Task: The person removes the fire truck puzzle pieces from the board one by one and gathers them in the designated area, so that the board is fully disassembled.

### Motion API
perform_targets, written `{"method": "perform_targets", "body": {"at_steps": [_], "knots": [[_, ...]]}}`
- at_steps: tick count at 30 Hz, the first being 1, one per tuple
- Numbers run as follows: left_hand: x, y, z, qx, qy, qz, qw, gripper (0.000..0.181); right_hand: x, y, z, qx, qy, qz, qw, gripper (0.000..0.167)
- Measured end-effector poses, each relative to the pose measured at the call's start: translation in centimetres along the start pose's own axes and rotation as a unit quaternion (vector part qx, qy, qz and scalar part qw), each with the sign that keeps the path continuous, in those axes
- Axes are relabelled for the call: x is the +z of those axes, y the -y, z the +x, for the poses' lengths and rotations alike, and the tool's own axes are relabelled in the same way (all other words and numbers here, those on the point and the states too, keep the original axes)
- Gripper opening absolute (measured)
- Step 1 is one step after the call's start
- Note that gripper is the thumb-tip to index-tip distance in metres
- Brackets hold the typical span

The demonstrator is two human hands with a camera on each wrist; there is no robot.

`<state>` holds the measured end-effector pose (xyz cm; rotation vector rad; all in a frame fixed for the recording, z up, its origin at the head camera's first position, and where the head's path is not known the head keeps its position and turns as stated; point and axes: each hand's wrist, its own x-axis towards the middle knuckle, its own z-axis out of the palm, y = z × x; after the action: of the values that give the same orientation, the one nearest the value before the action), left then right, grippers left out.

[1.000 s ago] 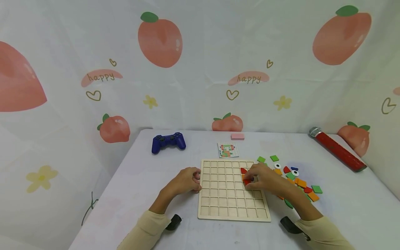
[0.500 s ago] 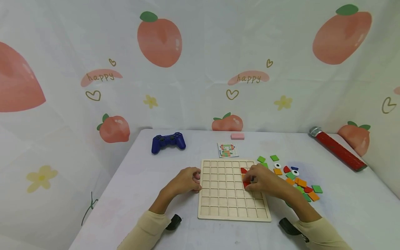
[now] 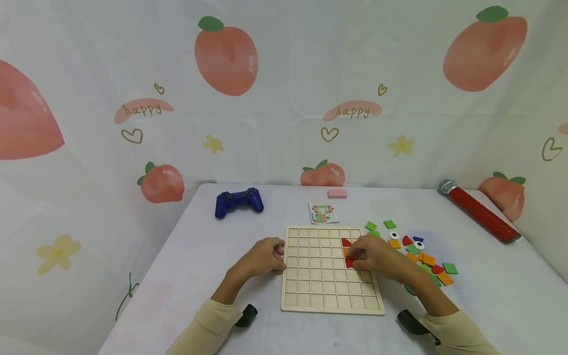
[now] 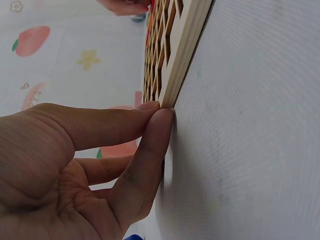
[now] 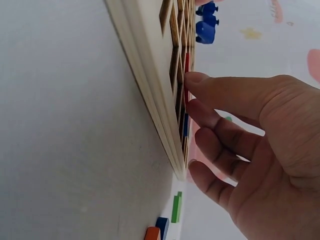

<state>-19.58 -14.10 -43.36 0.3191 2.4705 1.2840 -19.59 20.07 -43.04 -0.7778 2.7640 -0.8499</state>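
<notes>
A wooden grid board (image 3: 310, 286) lies flat on the table. My left hand (image 3: 265, 256) pinches its left edge between thumb and fingers; in the left wrist view the thumb (image 4: 115, 125) lies on the rim. Over the board's right part, my right hand (image 3: 374, 254) touches a red curved tile (image 3: 349, 263) lying in the grid, its fingers bent and the thumb tip beside the tile. In the same column sit an orange tile (image 3: 346, 252) and another red tile (image 3: 346, 242). The right hand hides the cells beneath it.
Several loose tiles, including an orange tile (image 3: 445, 279) and a green tile (image 3: 450, 268), are scattered right of the board. Behind it lie a pattern card (image 3: 324, 213) and a pink block (image 3: 337, 194). A blue game controller (image 3: 239, 201) and a red microphone (image 3: 481, 212) stand farther off.
The red tile under my right hand has settled flat into its cell. The right thumb has drawn back slightly to the right. My left hand and the board have stayed put.
</notes>
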Motion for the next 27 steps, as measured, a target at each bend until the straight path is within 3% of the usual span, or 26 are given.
{"method": "perform_targets", "body": {"at_steps": [27], "knots": [[-0.11,-0.22,-0.24,0.005,-0.001,0.009,0.9999,0.064,0.05,0.08,-0.06,0.021,0.003,0.035,0.9992,0.02]]}}
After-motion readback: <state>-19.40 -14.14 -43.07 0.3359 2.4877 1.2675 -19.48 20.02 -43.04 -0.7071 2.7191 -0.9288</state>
